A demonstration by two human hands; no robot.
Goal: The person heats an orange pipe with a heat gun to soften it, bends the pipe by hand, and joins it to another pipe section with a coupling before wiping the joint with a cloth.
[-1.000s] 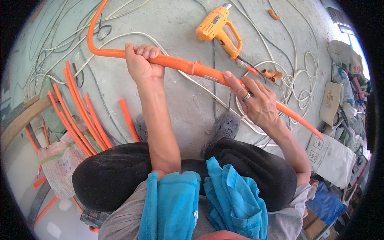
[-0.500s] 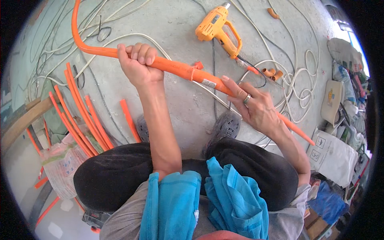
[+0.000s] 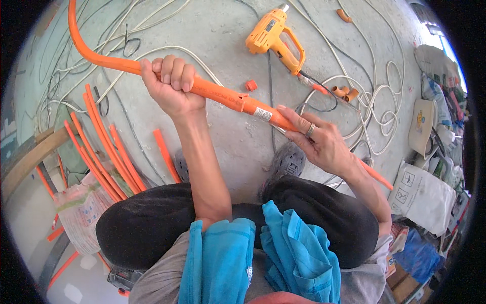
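An orange plastic conduit pipe (image 3: 217, 93) slants across in front of me, high on the left and low on the right. It bends upward at its left end. A wider, rough-edged joint shows near its middle, beside a small white label. My left hand (image 3: 172, 83) is wrapped round the pipe just right of the bend. Further down, my right hand (image 3: 321, 139) grips it with thumb and fingers, past the label. The pipe's right end emerges beyond my wrist. On the floor past the pipe lies a yellow heat gun (image 3: 277, 40), its nozzle pointing away.
A small red-orange fitting (image 3: 251, 85) and short curved elbows (image 3: 345, 15) lie on the concrete floor. White cables (image 3: 372, 116) loop on the right. Several orange pipes (image 3: 114, 144) lean at my left by a wooden bar (image 3: 43, 154). Bags and clutter line the right side.
The pipe and my left hand have shifted slightly left, and the bent end now reaches further left. The small fitting shows apart from the pipe's edge. Both hands keep their hold.
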